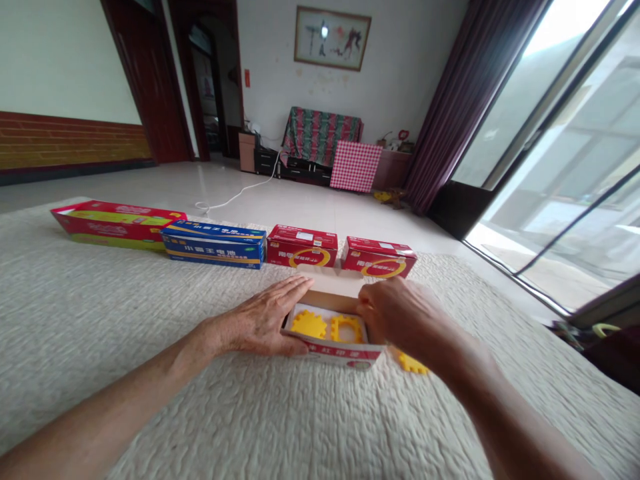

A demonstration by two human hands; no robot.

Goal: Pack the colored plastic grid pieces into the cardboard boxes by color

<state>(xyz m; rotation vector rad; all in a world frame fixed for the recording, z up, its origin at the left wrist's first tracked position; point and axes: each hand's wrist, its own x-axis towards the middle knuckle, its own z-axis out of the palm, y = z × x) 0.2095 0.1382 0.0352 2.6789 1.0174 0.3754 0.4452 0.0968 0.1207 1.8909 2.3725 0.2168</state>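
An open cardboard box [333, 355] with red print on its front stands before me, its lid flap [335, 282] raised at the back. A yellow toothed piece [309, 324] and a yellow piece with a round hole [336, 328] lie inside on white lining. My left hand [265, 320] grips the box's left end, thumb at the front and fingers toward the back. Over the right end, my right hand [395, 310] is closed with curled fingers; whatever they hold is hidden. Another yellow toothed piece [414, 363] lies outside the box, partly under my right wrist.
Behind the box stand a red and green carton [120, 223], a blue carton [215, 244], a red box [303, 246] and another red box [380, 257] in a row. All rest on a textured pale cover [250, 413]. A white cable [243, 192] crosses the floor beyond.
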